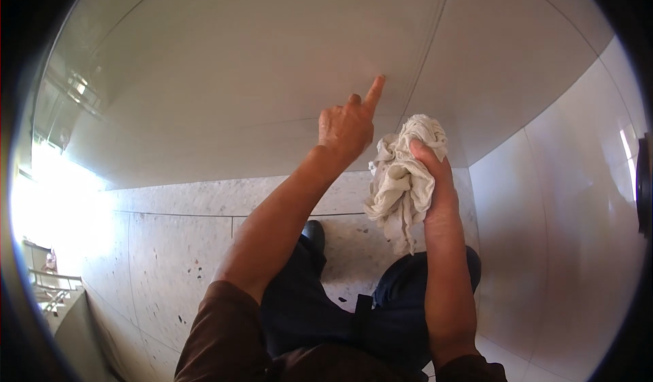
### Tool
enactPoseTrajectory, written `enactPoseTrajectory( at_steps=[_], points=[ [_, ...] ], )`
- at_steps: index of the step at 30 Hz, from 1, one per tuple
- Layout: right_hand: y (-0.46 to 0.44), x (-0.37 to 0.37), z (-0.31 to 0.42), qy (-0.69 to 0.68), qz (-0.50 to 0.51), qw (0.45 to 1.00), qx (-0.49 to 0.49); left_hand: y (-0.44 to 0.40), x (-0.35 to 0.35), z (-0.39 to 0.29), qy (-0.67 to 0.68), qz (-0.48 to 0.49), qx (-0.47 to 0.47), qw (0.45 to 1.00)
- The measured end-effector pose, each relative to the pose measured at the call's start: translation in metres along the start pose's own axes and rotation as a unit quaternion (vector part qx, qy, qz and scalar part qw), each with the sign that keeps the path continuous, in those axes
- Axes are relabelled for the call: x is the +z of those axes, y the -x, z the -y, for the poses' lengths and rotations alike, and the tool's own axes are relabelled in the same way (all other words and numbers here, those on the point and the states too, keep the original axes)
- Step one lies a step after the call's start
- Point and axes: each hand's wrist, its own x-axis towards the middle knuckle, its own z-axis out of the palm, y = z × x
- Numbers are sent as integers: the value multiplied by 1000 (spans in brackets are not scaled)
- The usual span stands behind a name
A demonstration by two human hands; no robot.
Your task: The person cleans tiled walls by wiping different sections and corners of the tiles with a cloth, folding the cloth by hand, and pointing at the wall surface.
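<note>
My left hand (pixel 345 127) is at the large glossy grey-beige wall panel (pixel 238 76). Its index finger points up and its tip seems to touch the panel, left of a seam (pixel 425 52); the other fingers are curled, and nothing shows in this hand. To its right, my right hand (pixel 439 174) grips a crumpled off-white rag (pixel 401 185). The thumb lies over the rag, whose bunched folds hide most of the fingers. One loose end of it hangs down above the floor.
A pale side wall (pixel 551 198) meets the panel at the right corner. Below is a speckled tiled floor (pixel 183 246) with dark chips, and my dark shoe (pixel 313 234) stands on it. Bright light comes from the left, near a metal rack (pixel 54 283).
</note>
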Motion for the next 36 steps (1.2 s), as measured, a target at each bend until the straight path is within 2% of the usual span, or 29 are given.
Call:
enactPoseTrajectory(
  at_steps=[3, 5, 8, 15, 21, 23, 30, 32, 36],
  points=[
    [-3, -3, 0, -10, 11, 1000, 7, 4, -4, 0, 46, -30, -16, 998],
    [-3, -4, 0, -13, 27, 1000, 5, 6, -11, 7, 71, -102, -44, 991],
    [-5, -8, -3, -7, 22, 1000, 7, 13, -20, 15, 88, -57, -60, 993],
    [-7, -6, -3, -2, 22, 1000, 19, 21, -8, 11, 37, -84, -40, 995],
    [-6, -7, -5, 7, 9, 1000, -3, 19, -22, 16, 92, -82, -63, 990],
    [-6, -5, -2, 11, 13, 1000, 14, 20, -20, 17, 43, -39, -58, 997],
    [-8, -7, -5, 14, 9, 1000, 1, 20, -7, 4, 46, -51, -52, 996],
    [-8, -7, -5, 6, 7, 1000, -2, 19, -18, 7, 98, -107, -81, 986],
    [-7, -7, -4, 12, 22, 1000, -4, 19, -20, 23, 65, -84, -57, 993]
  ],
)
